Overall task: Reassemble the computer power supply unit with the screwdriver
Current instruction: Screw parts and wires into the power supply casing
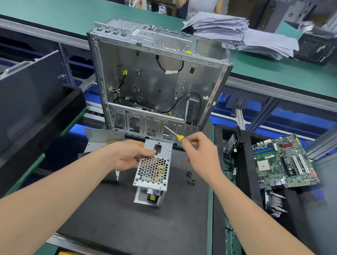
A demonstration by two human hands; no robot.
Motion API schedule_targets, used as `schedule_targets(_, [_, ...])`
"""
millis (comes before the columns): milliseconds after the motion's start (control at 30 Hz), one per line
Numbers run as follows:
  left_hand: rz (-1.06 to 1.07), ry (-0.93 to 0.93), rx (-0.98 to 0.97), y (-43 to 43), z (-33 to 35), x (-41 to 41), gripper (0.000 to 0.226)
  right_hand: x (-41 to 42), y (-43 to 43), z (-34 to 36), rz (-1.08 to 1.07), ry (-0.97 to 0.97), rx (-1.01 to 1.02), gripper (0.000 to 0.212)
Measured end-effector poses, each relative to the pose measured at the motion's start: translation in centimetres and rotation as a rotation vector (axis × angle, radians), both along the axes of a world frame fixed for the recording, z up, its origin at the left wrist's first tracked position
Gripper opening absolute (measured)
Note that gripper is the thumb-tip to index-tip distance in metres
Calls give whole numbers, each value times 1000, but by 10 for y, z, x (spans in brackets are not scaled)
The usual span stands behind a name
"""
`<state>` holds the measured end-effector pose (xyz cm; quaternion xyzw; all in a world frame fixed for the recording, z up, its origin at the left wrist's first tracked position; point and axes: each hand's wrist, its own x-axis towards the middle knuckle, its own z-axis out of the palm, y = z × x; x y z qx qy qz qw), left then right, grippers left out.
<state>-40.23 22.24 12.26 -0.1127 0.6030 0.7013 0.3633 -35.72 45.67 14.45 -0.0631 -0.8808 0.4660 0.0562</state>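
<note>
Your power supply unit [152, 170]: silver metal, honeycomb hole pattern, yellow parts showing through. Your screwdriver [180, 137]: yellow handle. Mat [133, 222] before you: dark grey. Desk [51, 7] beyond: green. Computer case [157, 81]: bare silver-grey. Motherboard [285, 161] at your right: green.

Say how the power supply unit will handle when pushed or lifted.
The power supply unit stands upright on one end on the mat, so it would probably tip if pushed. Its perforated sheet-metal casing looks rigid and likely not slippery. The left hand holds it.
</note>
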Motion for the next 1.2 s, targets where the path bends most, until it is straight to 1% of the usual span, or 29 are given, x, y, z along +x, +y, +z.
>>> schedule_targets(100, [4,4,-13,0,1,0,12,-3,-3,32,10,94,-110,9])
schedule_targets(167, [11,5,-25,0,2,1,8,-4,-8,46,49,145,-180,11])
schedule_targets(267, [20,10,-29,1,2,2,6,-5,-18,57,101,202,-115,20])
schedule_targets(500, [11,14,-35,1,2,1,9,-4,-33,65,199,263,52,20])
schedule_targets(667, [1,2,-22,1,3,1,9,-4,-35,64,220,274,93,19])
schedule_targets(1033, [1,-9,-10,1,1,-1,27,-2,-38,61,231,238,97,19])
schedule_targets(1100, [0,-7,-8,1,1,-1,26,-2,-38,61,231,241,99,19])
schedule_targets(1200, [-8,-7,-4,1,1,-1,18,-2,-39,61,238,246,107,18])
